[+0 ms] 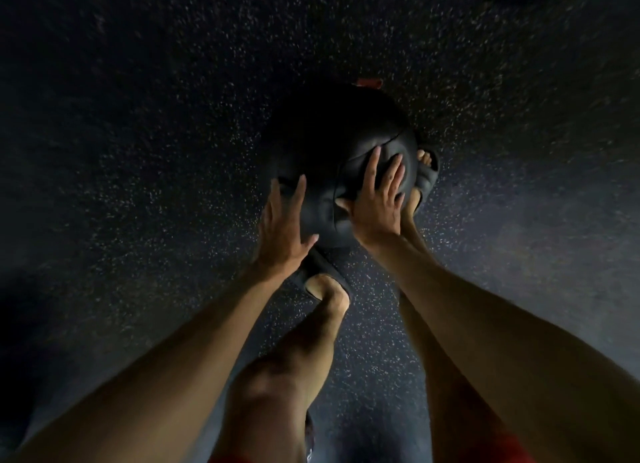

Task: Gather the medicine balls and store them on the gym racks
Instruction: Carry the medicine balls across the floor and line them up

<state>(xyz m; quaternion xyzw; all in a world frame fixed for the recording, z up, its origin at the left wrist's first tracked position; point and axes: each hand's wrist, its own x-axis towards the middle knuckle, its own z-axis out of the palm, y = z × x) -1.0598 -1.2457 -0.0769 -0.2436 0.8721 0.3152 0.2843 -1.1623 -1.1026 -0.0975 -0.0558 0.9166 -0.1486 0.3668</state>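
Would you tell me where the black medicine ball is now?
In the head view the black medicine ball is at centre, the left hand on its left side and the right hand on its right, over the speckled floor.

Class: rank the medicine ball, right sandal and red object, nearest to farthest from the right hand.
1. medicine ball, under the right hand.
2. right sandal, just right of it.
3. red object, beyond the ball's far side.
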